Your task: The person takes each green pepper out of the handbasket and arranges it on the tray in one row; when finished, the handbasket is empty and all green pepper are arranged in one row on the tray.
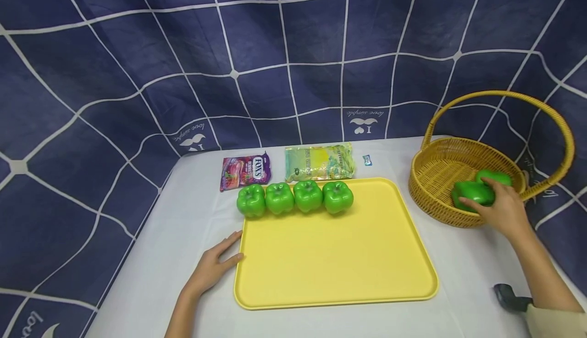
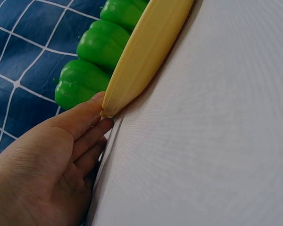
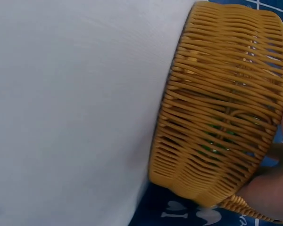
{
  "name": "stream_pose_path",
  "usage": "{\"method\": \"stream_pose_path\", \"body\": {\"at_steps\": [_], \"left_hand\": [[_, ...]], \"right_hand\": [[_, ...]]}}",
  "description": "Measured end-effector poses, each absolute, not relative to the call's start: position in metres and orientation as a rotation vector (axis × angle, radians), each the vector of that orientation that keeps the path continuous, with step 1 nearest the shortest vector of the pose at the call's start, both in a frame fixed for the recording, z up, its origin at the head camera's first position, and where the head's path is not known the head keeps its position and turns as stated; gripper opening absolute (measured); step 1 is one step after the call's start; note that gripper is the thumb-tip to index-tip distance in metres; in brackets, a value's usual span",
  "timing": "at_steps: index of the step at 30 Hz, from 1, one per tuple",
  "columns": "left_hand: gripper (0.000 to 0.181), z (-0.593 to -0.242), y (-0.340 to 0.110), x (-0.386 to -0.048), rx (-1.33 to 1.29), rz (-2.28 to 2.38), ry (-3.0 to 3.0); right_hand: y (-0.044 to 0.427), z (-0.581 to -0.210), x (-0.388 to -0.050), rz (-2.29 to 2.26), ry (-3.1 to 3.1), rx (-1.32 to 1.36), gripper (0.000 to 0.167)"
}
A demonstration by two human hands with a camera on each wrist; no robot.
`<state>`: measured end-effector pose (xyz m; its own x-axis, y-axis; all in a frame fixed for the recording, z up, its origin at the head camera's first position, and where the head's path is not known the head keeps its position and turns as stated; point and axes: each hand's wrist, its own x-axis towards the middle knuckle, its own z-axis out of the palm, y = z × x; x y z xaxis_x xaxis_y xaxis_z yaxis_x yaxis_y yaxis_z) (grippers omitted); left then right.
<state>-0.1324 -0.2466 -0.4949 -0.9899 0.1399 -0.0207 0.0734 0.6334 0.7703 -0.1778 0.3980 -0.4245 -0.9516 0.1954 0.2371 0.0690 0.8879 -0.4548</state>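
At the right, my right hand (image 1: 504, 210) reaches over the near rim of a wicker basket (image 1: 440, 195). Its thumb and fingers hold a green bell pepper (image 1: 473, 193), and a second green pepper (image 1: 495, 177) lies just behind. In the right wrist view the basket's woven side (image 3: 221, 103) hides the grip. My left hand (image 1: 211, 269) rests on the white table, fingertips touching the left edge of a yellow tray (image 1: 335, 256). Several green bell peppers (image 1: 308, 196) stand in a row along the tray's far edge; the leftmost (image 1: 251, 200) sits at the corner.
Behind the tray lie a purple candy bag (image 1: 245, 171), a yellow-green packet (image 1: 319, 162) and a small blue packet (image 1: 367, 160). The basket's tall handle (image 1: 504, 93) arches over it. A dark object (image 1: 509, 297) is by the right forearm. A blue checked cloth (image 1: 312, 88) hangs behind.
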Motion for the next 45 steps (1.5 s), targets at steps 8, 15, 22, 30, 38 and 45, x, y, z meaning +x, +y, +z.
{"method": "stream_pose_path", "body": {"at_steps": [8,15,22,30,38,45], "left_hand": [[0.060,-0.495,-0.247,-0.132,0.183,1.310,2.767],[0.060,-0.496,-0.246,-0.131,0.180,1.309,2.766],[0.060,-0.494,-0.245,-0.130,0.186,1.329,2.765],[0.061,-0.495,-0.245,-0.130,0.181,1.322,2.762],[0.060,-0.495,-0.246,-0.130,0.188,1.324,2.768],[0.060,-0.494,-0.246,-0.131,0.188,1.328,2.760]], "right_hand": [[0.400,-0.420,-0.183,0.640,-2.881,-0.181,0.091],[0.400,-0.416,-0.183,0.653,-2.927,-0.216,0.090],[0.401,-0.417,-0.183,0.650,-2.913,-0.209,0.089],[0.400,-0.420,-0.183,0.642,-2.809,-0.090,0.086],[0.394,-0.417,-0.185,0.732,-2.765,-0.026,0.090],[0.385,-0.417,-0.187,0.788,-2.733,-0.065,0.089]]}}
